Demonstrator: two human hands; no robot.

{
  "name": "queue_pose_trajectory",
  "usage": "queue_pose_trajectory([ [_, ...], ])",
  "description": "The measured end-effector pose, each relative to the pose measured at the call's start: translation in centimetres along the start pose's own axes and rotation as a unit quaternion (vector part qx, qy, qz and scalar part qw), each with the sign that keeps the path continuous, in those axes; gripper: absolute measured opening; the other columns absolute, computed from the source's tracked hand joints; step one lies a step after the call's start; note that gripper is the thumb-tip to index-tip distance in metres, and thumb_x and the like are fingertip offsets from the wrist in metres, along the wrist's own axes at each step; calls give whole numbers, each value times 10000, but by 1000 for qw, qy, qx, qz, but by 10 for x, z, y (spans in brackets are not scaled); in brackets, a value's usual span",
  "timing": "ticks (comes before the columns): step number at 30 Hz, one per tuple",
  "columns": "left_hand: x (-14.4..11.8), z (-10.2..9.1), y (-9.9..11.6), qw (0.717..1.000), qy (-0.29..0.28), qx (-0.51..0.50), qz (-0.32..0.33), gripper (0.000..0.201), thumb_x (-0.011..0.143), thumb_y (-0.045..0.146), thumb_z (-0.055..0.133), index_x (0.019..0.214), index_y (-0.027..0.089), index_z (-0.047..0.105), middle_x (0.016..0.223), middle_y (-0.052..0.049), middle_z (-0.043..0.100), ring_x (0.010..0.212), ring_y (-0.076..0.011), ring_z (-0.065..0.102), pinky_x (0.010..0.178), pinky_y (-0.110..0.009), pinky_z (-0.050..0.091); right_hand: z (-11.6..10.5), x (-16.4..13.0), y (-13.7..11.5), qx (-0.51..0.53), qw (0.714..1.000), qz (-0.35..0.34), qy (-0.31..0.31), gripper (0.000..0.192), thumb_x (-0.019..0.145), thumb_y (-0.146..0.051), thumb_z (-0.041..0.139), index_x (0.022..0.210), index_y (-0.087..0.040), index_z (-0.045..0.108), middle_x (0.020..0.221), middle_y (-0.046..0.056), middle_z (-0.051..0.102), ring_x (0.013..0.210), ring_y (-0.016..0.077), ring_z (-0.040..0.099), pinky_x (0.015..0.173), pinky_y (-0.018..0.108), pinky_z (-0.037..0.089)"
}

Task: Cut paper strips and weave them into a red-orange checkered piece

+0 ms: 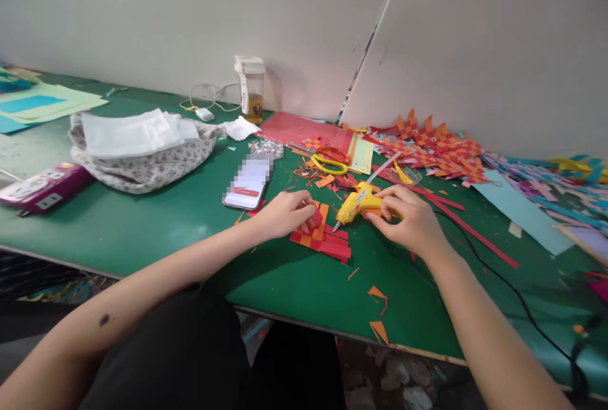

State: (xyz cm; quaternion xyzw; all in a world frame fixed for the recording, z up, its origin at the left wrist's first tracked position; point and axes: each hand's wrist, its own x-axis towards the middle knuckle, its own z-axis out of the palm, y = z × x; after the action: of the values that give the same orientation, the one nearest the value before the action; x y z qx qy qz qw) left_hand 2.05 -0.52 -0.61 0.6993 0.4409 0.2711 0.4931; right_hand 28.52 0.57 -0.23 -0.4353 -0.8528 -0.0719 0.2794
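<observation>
My right hand [403, 217] is wrapped round the handle of a yellow hot glue gun [356, 203], whose nozzle points down and left. A pale glue stick [384, 167] sticks out of its back end. Under the nozzle's left side lies a red and orange woven paper piece [311, 237] with loose red strips fanning to the right. My left hand [293, 212] is closed with its fingers curled on the upper part of this piece, holding red paper there. The exact grip of its fingertips is partly hidden.
Behind are scissors [330, 163] with yellow and red handles, among paper scraps. A phone [247, 183] lies left of my left hand, near a cloth bag [142, 172] and a bottle [251, 90]. Woven paper fish [432, 147] are heaped right. A black cord [489, 264] crosses the table.
</observation>
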Motion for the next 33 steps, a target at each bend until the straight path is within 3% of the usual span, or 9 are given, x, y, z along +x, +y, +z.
queue_pose_trajectory([
  [4,-4,-2,6,1000,-4,11,11,413,886,487,279,728,164,483,765,-61,682,598,-121,634,539,-226,459,-2,0,7,28,997,22,72,335,682,-236,654,550,-220,347,789,31,554,847,216,600,655,317,447],
  [7,-8,-5,10,993,-22,98,64,468,897,486,267,735,155,555,738,-45,662,633,-114,613,594,-223,444,1,2,9,50,990,56,116,361,669,-239,674,535,-223,339,751,24,548,827,220,604,655,322,441],
  [13,-13,-5,11,920,-51,328,207,459,913,358,306,642,138,605,671,-53,586,621,-126,548,636,-256,407,4,2,9,61,975,134,168,394,652,-268,693,507,-222,330,757,25,564,797,226,609,652,337,441],
  [22,-18,8,7,842,-56,473,253,432,914,342,273,984,141,650,851,-90,570,771,-174,573,647,-275,455,3,3,7,65,971,144,178,393,641,-260,701,502,-224,335,710,18,558,785,228,612,653,346,456],
  [33,-17,9,8,856,-47,460,231,442,914,357,259,1039,155,631,845,-75,565,733,-161,575,620,-270,453,1,3,4,61,971,147,180,393,649,-260,695,503,-227,331,704,21,546,792,233,613,649,343,448],
])
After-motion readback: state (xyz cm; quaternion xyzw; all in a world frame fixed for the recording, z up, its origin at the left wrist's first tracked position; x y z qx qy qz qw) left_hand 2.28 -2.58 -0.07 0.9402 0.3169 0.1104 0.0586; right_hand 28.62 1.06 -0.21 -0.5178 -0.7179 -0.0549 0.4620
